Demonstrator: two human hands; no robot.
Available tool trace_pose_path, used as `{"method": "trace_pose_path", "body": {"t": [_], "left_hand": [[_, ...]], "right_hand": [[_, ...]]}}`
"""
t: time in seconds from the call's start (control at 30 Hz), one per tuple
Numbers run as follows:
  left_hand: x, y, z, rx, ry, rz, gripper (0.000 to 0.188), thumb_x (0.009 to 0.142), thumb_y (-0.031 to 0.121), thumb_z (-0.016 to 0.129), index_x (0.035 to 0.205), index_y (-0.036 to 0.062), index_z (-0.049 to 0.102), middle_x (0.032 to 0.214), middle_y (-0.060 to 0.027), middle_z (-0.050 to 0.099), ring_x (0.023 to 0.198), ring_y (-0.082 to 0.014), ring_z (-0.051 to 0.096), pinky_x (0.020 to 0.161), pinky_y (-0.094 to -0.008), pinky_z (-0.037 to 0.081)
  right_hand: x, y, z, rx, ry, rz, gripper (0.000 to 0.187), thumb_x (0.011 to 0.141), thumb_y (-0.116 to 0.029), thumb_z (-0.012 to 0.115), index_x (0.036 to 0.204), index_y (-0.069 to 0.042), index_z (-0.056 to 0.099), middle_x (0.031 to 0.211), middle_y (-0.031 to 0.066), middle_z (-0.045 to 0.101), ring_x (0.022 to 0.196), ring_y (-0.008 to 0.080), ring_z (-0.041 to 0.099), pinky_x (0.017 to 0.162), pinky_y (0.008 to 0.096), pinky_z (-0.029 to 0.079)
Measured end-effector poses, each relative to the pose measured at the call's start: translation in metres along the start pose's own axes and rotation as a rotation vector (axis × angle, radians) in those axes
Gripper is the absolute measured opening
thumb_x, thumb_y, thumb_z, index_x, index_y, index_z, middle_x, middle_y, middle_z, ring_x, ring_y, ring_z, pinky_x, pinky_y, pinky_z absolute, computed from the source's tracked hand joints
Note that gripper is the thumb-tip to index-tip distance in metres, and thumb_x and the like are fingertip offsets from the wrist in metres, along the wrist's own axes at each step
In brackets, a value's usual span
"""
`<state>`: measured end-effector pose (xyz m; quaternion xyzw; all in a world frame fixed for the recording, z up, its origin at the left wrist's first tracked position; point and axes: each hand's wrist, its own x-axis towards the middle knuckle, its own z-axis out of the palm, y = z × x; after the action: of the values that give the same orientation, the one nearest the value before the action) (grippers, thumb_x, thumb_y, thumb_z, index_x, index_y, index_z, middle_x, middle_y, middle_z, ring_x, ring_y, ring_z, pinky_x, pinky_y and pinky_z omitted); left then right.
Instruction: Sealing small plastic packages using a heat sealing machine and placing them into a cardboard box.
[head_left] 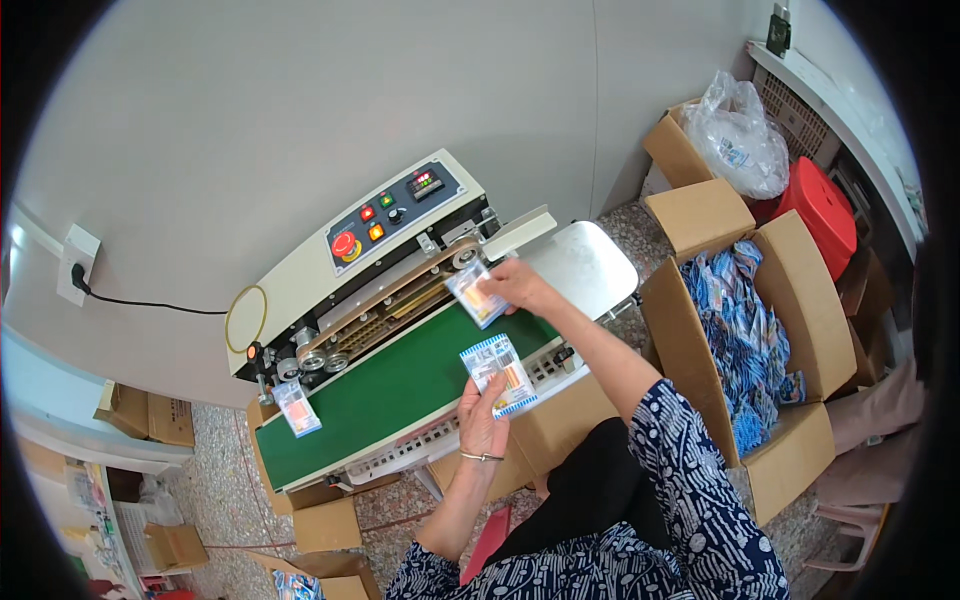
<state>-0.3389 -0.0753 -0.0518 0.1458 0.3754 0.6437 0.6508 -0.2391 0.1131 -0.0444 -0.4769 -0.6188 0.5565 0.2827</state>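
Note:
With my left hand [483, 415] I grip a small blue-and-white printed packet [500, 372] above the near edge of a green conveyor belt [400, 370]. Farther up, my right hand [518, 285] pinches another packet [474, 296] by its right side, close to the rollers of a band sealing machine [340, 255]. A third packet [297, 409] lies on the belt's left part, beside the sealer's left rollers. Whether the right-hand packet touches the rollers I cannot tell.
An open cardboard box [690, 350] full of packets [735, 340] stands on my right. Behind it are a red stool [818, 215] and a clear plastic bag [737, 135]. A metal plate [590, 260] extends from the belt's right end. A power cord [150, 303] runs left to the wall.

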Motion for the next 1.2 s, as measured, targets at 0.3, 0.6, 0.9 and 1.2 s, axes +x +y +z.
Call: {"method": "trace_pose_path", "body": {"t": [0.3,0.6,0.9,1.2], "left_hand": [[0.027,0.013,0.029,-0.156,0.011,-0.007,0.025,0.088,0.015,0.058,0.110,0.0041,0.053,0.105,-0.0042,0.059,0.096,-0.0140,0.056,0.085,-0.0304,0.046],[0.020,0.004,0.037,0.004,0.011,-0.041,0.039,0.087,0.026,0.059,0.118,0.0050,0.046,0.117,-0.0087,0.052,0.105,-0.0168,0.049,0.089,-0.0345,0.040],[-0.030,-0.015,0.014,0.131,-0.068,-0.149,0.029,0.091,0.013,0.050,0.119,0.0062,0.048,0.119,-0.0120,0.054,0.103,-0.0199,0.055,0.085,-0.0328,0.045],[-0.051,-0.020,0.008,0.153,-0.173,-0.230,0.031,0.092,0.011,0.049,0.122,0.0073,0.047,0.119,-0.0111,0.054,0.105,-0.0196,0.054,0.087,-0.0321,0.045]], "right_hand": [[-0.089,-0.024,-0.031,0.090,-0.183,0.033,0.036,0.078,-0.037,0.066,0.082,-0.002,0.067,0.065,0.0018,0.059,0.061,0.0093,0.055,0.055,0.0240,0.043],[-0.060,-0.010,-0.055,0.398,-0.162,-0.006,0.018,0.078,-0.018,0.068,0.089,-0.003,0.067,0.076,0.0000,0.064,0.064,0.0048,0.054,0.055,0.0206,0.041],[-0.003,-0.006,-0.069,0.197,-0.159,0.162,0.016,0.077,-0.015,0.068,0.088,-0.004,0.068,0.076,0.0022,0.065,0.064,0.0087,0.056,0.056,0.0245,0.043],[0.020,-0.004,-0.042,-0.056,-0.016,0.077,0.022,0.070,-0.022,0.072,0.074,-0.001,0.066,0.068,0.0042,0.062,0.059,0.0126,0.056,0.051,0.0267,0.043]]}}
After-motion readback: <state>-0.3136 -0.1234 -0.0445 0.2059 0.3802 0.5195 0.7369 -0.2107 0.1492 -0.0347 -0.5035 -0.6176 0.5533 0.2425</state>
